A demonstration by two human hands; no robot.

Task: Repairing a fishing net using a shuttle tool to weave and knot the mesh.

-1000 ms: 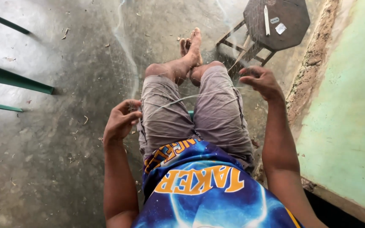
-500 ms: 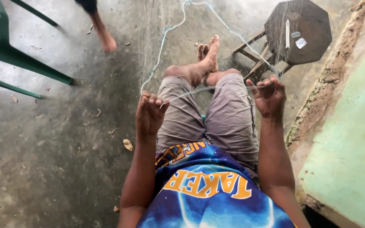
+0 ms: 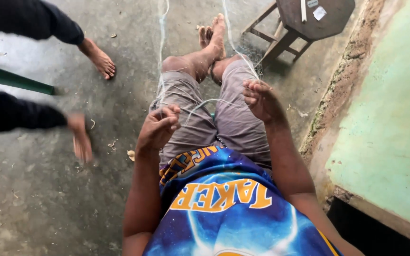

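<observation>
I sit on a concrete floor with my legs stretched out, in grey shorts and a blue jersey. A thin pale fishing net (image 3: 200,105) lies over my lap and its lines run out past my feet. My left hand (image 3: 158,127) is closed around a strand of the net above my left thigh. My right hand (image 3: 261,98) is raised over my right thigh with fingers curled on the net's mesh. A pale cord loops between both hands.
A dark wooden stool (image 3: 304,21) stands beyond my feet at the upper right. Another person in dark trousers walks barefoot on the left, one foot (image 3: 99,59) near my legs, the other foot (image 3: 79,140) blurred. A green chair leg (image 3: 15,79) and a green wall (image 3: 390,123) flank me.
The view has tilted and my hands have shifted along the net, the left one closing. The other person has stepped closer from the upper left, with both feet now in view.
</observation>
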